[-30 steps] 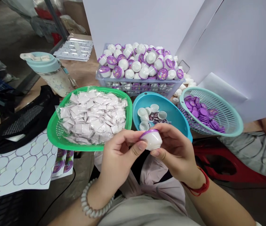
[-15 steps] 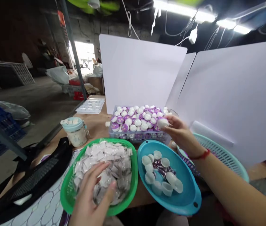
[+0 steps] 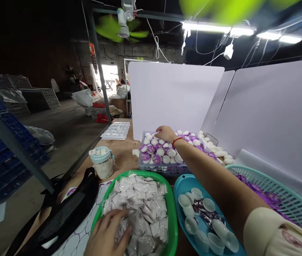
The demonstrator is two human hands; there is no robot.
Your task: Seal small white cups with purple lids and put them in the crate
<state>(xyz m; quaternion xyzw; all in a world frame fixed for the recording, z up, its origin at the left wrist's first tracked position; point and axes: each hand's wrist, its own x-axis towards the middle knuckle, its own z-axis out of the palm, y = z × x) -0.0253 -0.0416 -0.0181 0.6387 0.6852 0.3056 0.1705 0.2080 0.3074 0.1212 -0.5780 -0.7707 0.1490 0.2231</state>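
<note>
My right hand point(image 3: 164, 134) reaches far forward onto the back left of a lilac crate point(image 3: 151, 167) heaped with white capsules with purple lids point(image 3: 164, 151); its fingers curl down on the pile and what they hold is hidden. My left hand point(image 3: 108, 231) lies low in the green basket point(image 3: 172, 213), fingers bent on the small clear sachets point(image 3: 142, 209). A blue bowl point(image 3: 179, 183) with empty white cups point(image 3: 202, 220) sits under my right forearm.
A teal basket point(image 3: 295, 202) of purple lids stands at the right. White boards point(image 3: 174, 96) wall the back and right. A lidded jar point(image 3: 102, 163), a black mesh bag point(image 3: 65, 209) and sticker sheets point(image 3: 80, 234) lie left. Blue crates point(image 3: 4, 149) stand at the far left.
My right hand has moved from the crate's right side across to its back left. My left hand stays on the sachets. The camera has tilted up and shifted.
</note>
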